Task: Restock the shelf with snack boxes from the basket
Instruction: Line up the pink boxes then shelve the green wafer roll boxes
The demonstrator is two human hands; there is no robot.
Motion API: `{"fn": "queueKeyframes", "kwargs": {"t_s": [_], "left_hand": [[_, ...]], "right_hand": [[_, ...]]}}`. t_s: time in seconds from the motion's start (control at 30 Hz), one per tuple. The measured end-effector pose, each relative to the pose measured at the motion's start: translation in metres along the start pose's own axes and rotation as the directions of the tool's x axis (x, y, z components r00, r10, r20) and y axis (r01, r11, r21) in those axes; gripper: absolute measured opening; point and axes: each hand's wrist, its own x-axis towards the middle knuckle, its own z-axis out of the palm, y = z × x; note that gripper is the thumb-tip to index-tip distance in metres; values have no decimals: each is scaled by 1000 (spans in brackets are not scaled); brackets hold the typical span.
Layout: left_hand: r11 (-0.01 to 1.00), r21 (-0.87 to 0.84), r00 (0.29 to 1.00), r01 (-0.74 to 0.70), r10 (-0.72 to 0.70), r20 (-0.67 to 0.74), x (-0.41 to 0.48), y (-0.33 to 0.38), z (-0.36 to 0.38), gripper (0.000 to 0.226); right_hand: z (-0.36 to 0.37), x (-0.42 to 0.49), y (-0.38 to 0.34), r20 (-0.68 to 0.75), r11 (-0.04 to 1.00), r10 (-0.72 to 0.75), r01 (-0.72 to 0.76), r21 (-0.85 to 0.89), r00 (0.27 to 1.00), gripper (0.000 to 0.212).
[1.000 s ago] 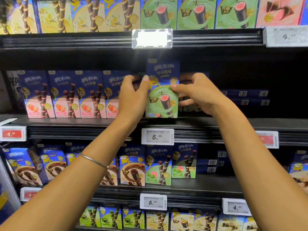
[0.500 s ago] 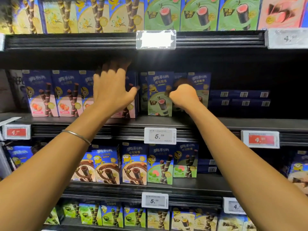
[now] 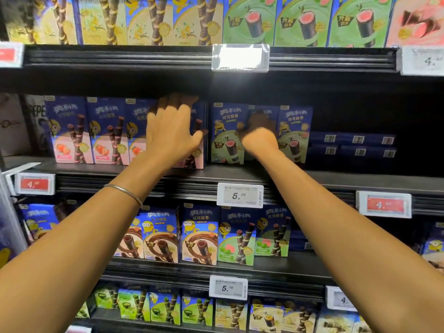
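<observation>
- Head view: the left hand (image 3: 171, 137) lies on the pink boxes (image 3: 72, 133) at the right end of their row; its fingers are straight and spread, the tips reaching over the box tops into shadow, the thumb stuck out to the right; it grips nothing that shows
- The right hand (image 3: 260, 139) reaches into the shelf (image 3: 240, 174) with its back to the camera; its fingers are lost in the dark among the boxes, so whether they are open or hold anything cannot be told
- A green box (image 3: 228, 134) stands upright at the front of the middle shelf, just left of the right hand; blue top with white script and a yellow cartoon figure, green lower half showing a dark wafer roll with pink filling
- A second green box (image 3: 295, 135) of the same print stands upright just right of that hand; a third box (image 3: 264, 109) shows its top between them, behind the hand
- The pink boxes stand upright side by side; blue above, pink below, with dark striped rolls and strawberries
- Flat boxes (image 3: 355, 145), dark blue with barcodes, lie stacked further right on the same shelf
- A tag (image 3: 240, 195) reading 5.39 sits on the shelf edge below the green box; a thin bangle (image 3: 123, 191) circles the left wrist
</observation>
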Motion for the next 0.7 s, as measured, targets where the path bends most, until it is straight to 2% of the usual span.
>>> {"fn": "queueKeyframes", "kwargs": {"t_s": [0.27,0.4,0.7], "left_hand": [[1000,-18,1000,-14,14,-8,0,-2,4,55],[999,-37,1000,-27,26,-16,0,-4,6,55],[998,-54,999,-32,30,-41,1,-5,9,52]], "right_hand": [[9,-4,-6,-43,1000,-20,21,11,999,32],[10,-3,-8,-22,999,-5,6,44,1000,27],[10,-4,-8,-10,998,-3,4,68,1000,28]]}}
